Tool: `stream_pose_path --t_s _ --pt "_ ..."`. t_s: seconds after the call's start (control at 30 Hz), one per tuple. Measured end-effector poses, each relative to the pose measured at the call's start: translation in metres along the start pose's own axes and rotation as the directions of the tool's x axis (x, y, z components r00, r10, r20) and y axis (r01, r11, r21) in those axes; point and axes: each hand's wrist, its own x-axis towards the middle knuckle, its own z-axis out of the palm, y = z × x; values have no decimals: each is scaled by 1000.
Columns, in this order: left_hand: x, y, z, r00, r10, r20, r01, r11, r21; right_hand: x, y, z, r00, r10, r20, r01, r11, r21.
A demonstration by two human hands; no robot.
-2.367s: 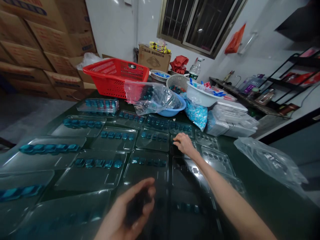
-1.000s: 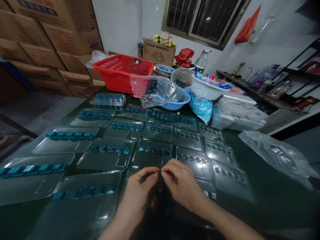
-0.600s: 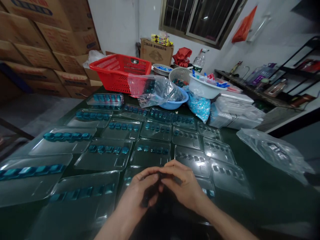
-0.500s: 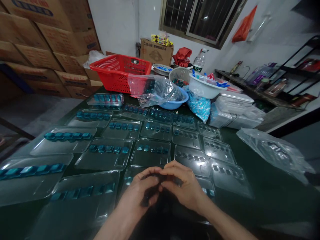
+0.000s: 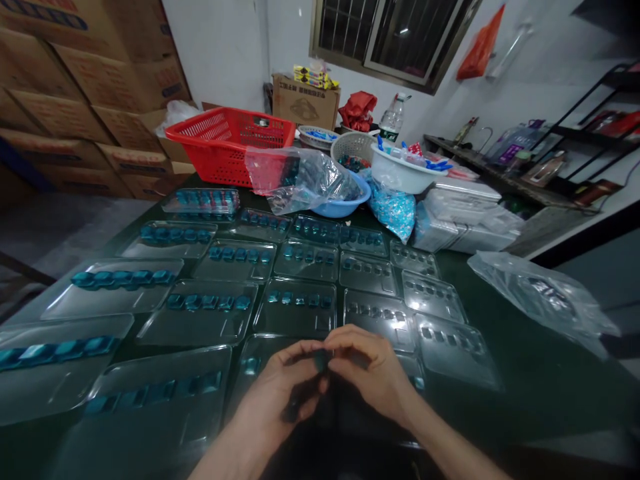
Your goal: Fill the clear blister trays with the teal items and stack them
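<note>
My left hand (image 5: 286, 381) and my right hand (image 5: 367, 368) meet fingertip to fingertip low in the middle of the view. Between the left thumb and forefinger shows a small dark teal piece (image 5: 321, 361); its kind is unclear. The right thumb and fingers are pinched against the same spot, and what they grip is hidden. Beneath and beyond lie rows of clear plastic trays (image 5: 295, 319), many with a line of teal faceted blocks (image 5: 207, 302). A partly covered tray (image 5: 250, 390) is just left of my left hand. Trays at right hold paler, clear-looking blocks (image 5: 453, 337).
At the back stand a red basket (image 5: 215, 157), a blue basin (image 5: 345, 207) under a plastic bag (image 5: 305, 180), and a white basin (image 5: 400, 172). A blue-speckled bag (image 5: 393, 210) and stacked clear boxes (image 5: 457, 217) sit beside them. A loose bag (image 5: 545, 293) lies right.
The view has shifted slightly, so the table and trays sit a little further left. My hands stay together; the dark teal piece shows more plainly between the left fingers.
</note>
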Motion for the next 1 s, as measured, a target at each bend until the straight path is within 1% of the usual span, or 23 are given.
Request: stream_pose_path --t_s 0.07,0.17,0.27,0.33,0.47,0.53,0.57,0.6,0.67,0.7,0.73,0.77,0.8,0.87,0.93,1.0 --pt "2 1 2 999 12 -31 -11 999 38 -2 1 1 1000 15 -27 -15 1000 1" --pt "3 4 4 998 20 -67 -13 994 107 -2 1 0 1000 -10 -9 10 1000 5" --pt "3 5 4 999 -7 -42 12 992 127 -1 -1 -5 999 -11 31 10 999 33" --pt "3 5 4 998 -47 -40 52 990 127 -1 -2 -7 998 17 63 -21 997 70" --pt "3 4 8 991 -110 -76 119 984 133 -3 0 -10 991 87 105 -103 982 158" --pt "4 3 11 991 -124 -58 131 983 129 2 4 -16 984 118 131 -140 974 179" --pt "5 3 12 990 -133 -43 137 983 123 7 8 -22 983 126 136 -148 976 163" --pt "5 3 12 991 -135 -21 137 984 112 14 14 -30 986 123 114 -136 984 114" --pt "5 4 11 993 -112 28 110 991 75 36 29 -49 997 71 -18 -73 991 -116" --pt "4 6 9 994 -95 44 93 994 52 50 38 -60 992 0 -125 -36 959 -283" --pt "2 8 8 996 -80 48 78 996 32 63 48 -71 976 -75 -203 -26 892 -452" --pt "0 10 7 996 -74 41 73 997 18 77 58 -81 965 -109 -240 -33 853 -520" --pt "-3 14 6 996 -83 21 83 997 9 89 67 -89 956 -135 -259 -39 819 -572" --pt "-9 21 7 991 -121 -52 121 993 2 109 82 -101 958 -144 -249 -44 781 -622" --pt "-13 27 10 980 -145 -133 145 989 -4 121 92 -108 968 -141 -207 -36 742 -670" --pt "-16 31 13 972 -140 -190 141 990 -4 128 98 -110 980 -125 -153 -21 704 -710"
